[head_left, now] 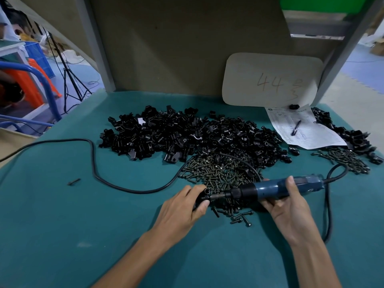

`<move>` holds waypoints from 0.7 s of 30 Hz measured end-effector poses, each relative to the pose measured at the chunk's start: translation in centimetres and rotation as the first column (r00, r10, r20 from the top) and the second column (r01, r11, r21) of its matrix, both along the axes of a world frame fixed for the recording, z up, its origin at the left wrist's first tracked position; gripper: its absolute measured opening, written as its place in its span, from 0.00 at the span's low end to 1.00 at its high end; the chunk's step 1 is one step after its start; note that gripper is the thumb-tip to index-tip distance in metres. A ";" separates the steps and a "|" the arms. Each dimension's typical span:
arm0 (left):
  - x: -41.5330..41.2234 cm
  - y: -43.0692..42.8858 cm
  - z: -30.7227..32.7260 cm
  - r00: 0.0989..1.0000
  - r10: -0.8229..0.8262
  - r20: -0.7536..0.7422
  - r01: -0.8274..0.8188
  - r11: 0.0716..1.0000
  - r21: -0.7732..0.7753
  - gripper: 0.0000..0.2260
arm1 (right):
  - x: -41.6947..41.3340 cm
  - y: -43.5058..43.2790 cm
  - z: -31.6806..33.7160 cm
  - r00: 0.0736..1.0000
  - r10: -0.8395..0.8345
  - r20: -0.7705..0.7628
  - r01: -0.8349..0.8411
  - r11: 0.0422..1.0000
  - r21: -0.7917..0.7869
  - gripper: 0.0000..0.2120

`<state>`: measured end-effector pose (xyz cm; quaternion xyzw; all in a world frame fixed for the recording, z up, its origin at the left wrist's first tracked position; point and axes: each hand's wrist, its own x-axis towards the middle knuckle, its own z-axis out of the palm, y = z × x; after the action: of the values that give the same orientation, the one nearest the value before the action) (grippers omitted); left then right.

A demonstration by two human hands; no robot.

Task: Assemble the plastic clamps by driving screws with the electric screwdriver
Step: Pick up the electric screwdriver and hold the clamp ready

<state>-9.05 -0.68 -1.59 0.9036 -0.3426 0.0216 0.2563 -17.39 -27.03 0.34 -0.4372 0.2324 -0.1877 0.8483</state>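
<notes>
A teal bench mat (104, 235) under a brown backboard carries everything within arm's reach. The left hand (182, 206) curls its fingers round a single black plastic clamp (204, 194), pinning it low against the mat, probably so that it cannot spin under the driver. The right hand (288, 206) is wrapped round the blue body of the electric screwdriver (270, 189), which lies almost level, its bit meeting the clamp from the right-hand side; a screw looks to be going in, though the screw itself is hidden. The screw pile (218, 173) lies just beyond both hands, and the big heap of loose clamps (187, 134) further out behind it, so each pick is a short reach. The cable (93, 163) loops away left of the left hand, out of the work. A paper sheet (307, 140) lies far beyond the right hand.
</notes>
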 end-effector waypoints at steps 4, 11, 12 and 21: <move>0.0 0.0 0.0 1.000 0.009 0.001 -0.009 1.000 0.019 0.20 | 0.0 0.0 -0.1 1.000 -0.002 -0.003 0.002 1.000 -0.001 0.21; 0.0 0.0 0.0 1.000 0.008 -0.011 -0.008 1.000 0.027 0.21 | 0.0 0.1 0.0 1.000 -0.002 -0.008 0.001 1.000 -0.011 0.20; 0.0 0.0 0.0 1.000 0.009 -0.014 -0.008 1.000 0.025 0.21 | -0.1 0.1 0.1 1.000 -0.003 -0.008 0.003 1.000 -0.010 0.19; -0.2 0.1 0.4 0.992 -0.002 -0.127 -0.005 0.999 -0.053 0.19 | -0.1 0.1 0.1 0.999 -0.009 0.049 0.008 1.000 0.020 0.22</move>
<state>-9.29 -0.61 -1.18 0.8963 -0.3242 -0.0266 0.3014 -17.52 -26.90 0.46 -0.4232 0.2153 -0.1998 0.8571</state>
